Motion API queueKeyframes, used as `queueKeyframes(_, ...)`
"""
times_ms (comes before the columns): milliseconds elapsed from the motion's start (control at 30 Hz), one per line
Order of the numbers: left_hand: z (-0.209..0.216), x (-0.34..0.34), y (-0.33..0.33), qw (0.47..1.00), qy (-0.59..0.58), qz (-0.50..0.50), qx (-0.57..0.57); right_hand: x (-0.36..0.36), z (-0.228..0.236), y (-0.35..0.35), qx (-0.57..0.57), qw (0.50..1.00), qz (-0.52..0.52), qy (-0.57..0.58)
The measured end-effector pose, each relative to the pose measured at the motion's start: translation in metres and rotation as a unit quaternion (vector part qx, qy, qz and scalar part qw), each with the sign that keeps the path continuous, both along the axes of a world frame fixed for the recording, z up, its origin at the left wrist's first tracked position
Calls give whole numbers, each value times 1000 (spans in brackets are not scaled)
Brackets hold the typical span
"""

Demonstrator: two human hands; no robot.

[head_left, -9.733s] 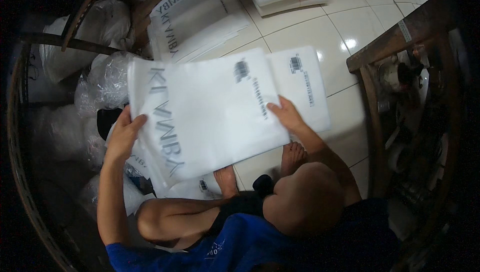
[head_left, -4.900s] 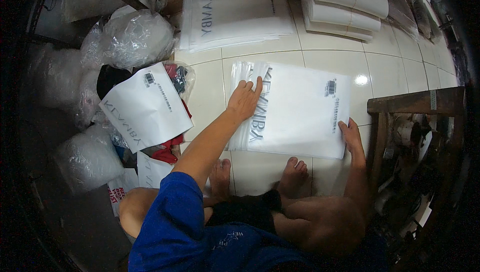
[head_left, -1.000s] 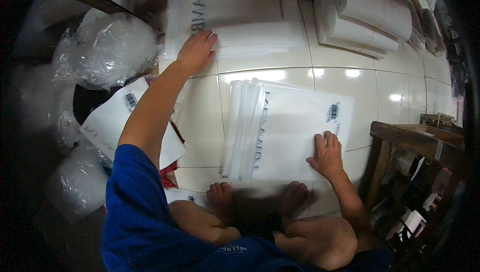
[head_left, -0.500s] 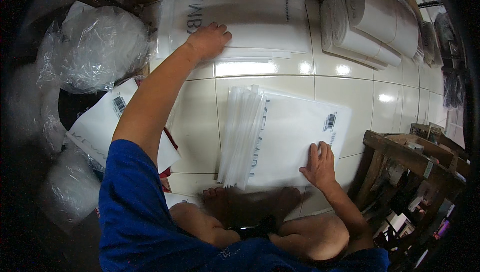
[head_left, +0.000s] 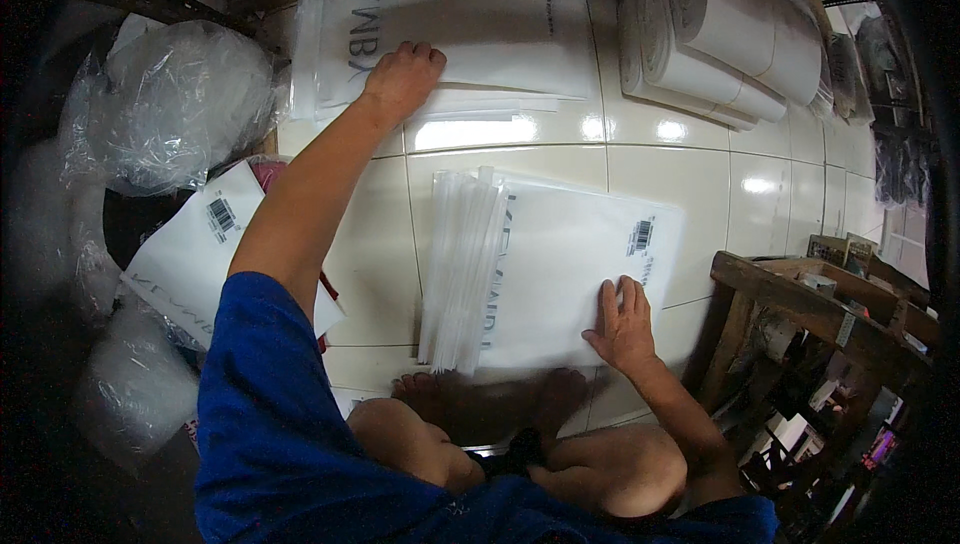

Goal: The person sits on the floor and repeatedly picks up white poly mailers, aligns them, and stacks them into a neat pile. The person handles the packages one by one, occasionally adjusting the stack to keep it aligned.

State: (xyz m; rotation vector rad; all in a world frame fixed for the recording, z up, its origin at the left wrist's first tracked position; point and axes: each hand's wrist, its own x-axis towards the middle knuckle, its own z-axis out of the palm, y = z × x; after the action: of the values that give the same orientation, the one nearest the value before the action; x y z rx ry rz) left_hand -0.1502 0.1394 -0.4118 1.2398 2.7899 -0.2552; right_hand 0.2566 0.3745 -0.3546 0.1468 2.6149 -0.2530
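A stack of large white translucent plastic bags (head_left: 490,34) with dark print lies on the tiles ahead of me. My left hand (head_left: 403,81) is at its near edge, fingers bent and closed on the edge of a top bag; the thumb is hidden. Closer to me is a second stack of white plastic bags (head_left: 550,244), fanned into several layers along its left side. My right hand (head_left: 622,329) rests on the right part of this stack, fingers stretched out and holding nothing.
Clear plastic bundles (head_left: 185,99) and a loose printed white bag (head_left: 190,254) lie at left. Thick white rolls (head_left: 690,54) stand at the far right. A wooden bench (head_left: 780,289) is at right. My bare feet (head_left: 560,394) are just below the nearer stack.
The whole view has shifted slightly, so things sit a little further left. Both hands keep nearly the same places on their stacks.
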Motion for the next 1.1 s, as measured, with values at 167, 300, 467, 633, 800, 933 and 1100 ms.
queueKeyframes(167, -10, -13, 4, 996, -62, 50, 39, -1, 2, 0, -10, 1000, -8, -9)
queueKeyframes(300, -9, -35, -4, 976, -136, 103, 133, -2, 6, -2, -2, 1000, 4, -4)
queueKeyframes(467, 13, -39, 1, 974, -170, 116, 91, 1, 4, -1, 12, 1000, 3, -22)
queueKeyframes(633, 7, -27, 2, 987, -109, 96, 72, -2, 4, -3, 13, 999, 2, -30)
queueKeyframes(800, -11, -6, -5, 987, -38, 99, 124, -1, 3, -8, 20, 1000, 7, -22)
queueKeyframes(933, 2, 3, -12, 992, -13, 96, 78, -1, 6, -12, 25, 999, 10, -27)
queueKeyframes(1100, -21, -1, -32, 991, 38, 69, 112, -1, 6, -10, 19, 999, 35, -7)
